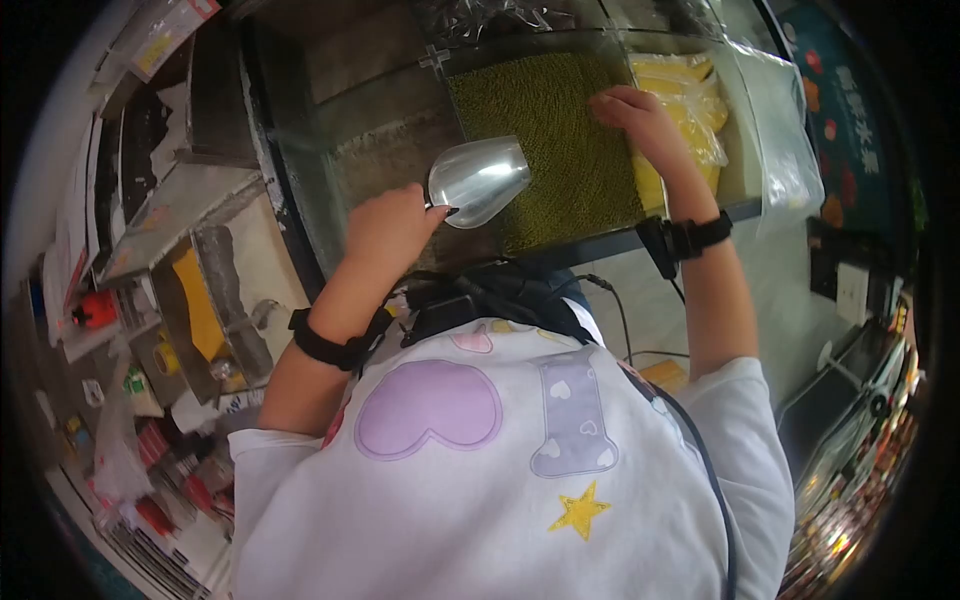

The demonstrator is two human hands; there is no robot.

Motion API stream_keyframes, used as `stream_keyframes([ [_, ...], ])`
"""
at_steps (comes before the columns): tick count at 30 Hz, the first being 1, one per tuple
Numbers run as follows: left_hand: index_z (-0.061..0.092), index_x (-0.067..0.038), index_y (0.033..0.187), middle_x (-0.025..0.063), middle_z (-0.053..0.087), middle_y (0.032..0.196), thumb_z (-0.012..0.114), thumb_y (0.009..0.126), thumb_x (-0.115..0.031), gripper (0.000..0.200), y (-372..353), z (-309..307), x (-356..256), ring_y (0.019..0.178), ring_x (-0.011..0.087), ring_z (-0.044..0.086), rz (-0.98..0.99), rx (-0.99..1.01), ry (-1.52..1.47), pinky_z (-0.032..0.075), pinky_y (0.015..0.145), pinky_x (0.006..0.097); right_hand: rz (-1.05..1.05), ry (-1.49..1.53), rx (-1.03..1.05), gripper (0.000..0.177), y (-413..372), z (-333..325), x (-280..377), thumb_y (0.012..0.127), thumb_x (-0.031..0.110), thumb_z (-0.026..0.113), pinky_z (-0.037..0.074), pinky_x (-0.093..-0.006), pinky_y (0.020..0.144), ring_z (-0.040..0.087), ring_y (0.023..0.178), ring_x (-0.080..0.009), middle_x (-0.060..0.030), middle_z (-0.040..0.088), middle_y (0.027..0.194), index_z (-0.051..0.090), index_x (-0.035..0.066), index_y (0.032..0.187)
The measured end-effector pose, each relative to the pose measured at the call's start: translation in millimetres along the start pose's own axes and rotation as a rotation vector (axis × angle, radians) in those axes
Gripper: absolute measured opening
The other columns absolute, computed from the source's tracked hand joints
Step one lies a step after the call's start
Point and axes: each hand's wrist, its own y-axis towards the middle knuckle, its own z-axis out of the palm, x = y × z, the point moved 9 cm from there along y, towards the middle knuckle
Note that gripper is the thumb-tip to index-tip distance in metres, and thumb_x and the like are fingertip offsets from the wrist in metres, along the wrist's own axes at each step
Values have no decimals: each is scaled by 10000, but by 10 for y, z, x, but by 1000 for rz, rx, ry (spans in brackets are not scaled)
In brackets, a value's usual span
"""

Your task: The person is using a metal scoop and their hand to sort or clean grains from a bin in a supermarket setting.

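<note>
My left hand [388, 232] is closed round the handle of a shiny metal scoop [480, 182], its wide mouth facing right over the near left edge of a bin of small green beans [560, 130]. The inside of the scoop is not visible. At the far right side of the beans is my right hand [628, 108], its fingers curled and close together; whatever they hold, if anything, is hidden. Beside that hand, in the compartment to the right, lie clear bags of something yellow [705, 100].
A dark, dusty compartment [385, 165] lies left of the beans. Clear plastic packaging [505, 18] shows at the far edge, and a plastic sheet [785, 140] hangs at the right. Shelves with packets and a yellow item [198, 305] stand at the left. Cables run near my waist.
</note>
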Motion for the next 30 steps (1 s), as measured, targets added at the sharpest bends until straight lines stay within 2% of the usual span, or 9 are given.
stream_keyframes([
  [5,579,-11,812,190,621,770,561,820,-388,377,195,334,-277,737,364,608,-192,-29,-79,472,627,461,-99,-56,244,271,638,323,-253,829,168,531,456,-280,800,613,889,-191,-112,655,935,623,-33,986],
  [8,602,-10,815,175,634,791,595,806,-359,349,206,513,-450,728,347,627,-327,24,-130,494,628,443,-211,-124,233,237,786,491,-315,819,163,533,450,-299,816,609,904,-204,-121,650,954,648,21,969],
  [15,582,-9,826,187,622,743,599,806,-337,329,86,686,-653,688,356,618,-461,-104,-234,490,612,449,-189,-153,455,223,868,987,-752,831,154,530,440,-279,778,596,848,-190,-99,652,891,647,16,961],
  [17,582,-12,836,177,625,741,599,810,-334,324,87,728,-668,689,347,623,-506,-78,-224,497,608,444,-117,46,395,215,913,929,-814,837,140,524,436,-271,777,595,855,-176,-88,653,885,646,4,950],
  [22,580,-10,841,170,626,737,593,816,-338,329,105,834,-710,692,338,630,-582,-101,-228,502,601,437,-80,37,469,217,949,912,-1081,836,127,515,439,-275,791,602,858,-175,-89,659,898,651,-4,943],
  [24,580,-9,841,170,627,738,589,819,-339,331,115,888,-715,694,337,632,-608,-101,-249,504,601,434,-85,-25,474,217,908,880,-1072,833,127,515,442,-277,789,607,849,-180,-98,661,897,652,3,948],
  [26,594,-27,853,134,642,732,628,788,-327,309,119,913,-703,691,306,646,-633,-119,-251,514,599,408,-118,-117,492,218,854,878,-1044,831,130,517,447,-281,785,612,845,-184,-102,661,890,652,10,953],
  [28,588,-20,847,151,634,730,612,801,-337,321,124,984,-710,691,320,639,-636,-138,-273,511,597,417,-156,-206,506,219,794,869,-991,830,133,519,452,-285,782,616,842,-188,-107,661,883,653,17,958],
  [30,583,-13,840,167,627,729,595,813,-346,335,131,1011,-722,690,334,632,-639,-160,-291,508,595,427,-167,-377,560,235,726,903,-955,865,110,496,441,-266,824,605,903,-157,-80,655,953,624,-7,1023],
])
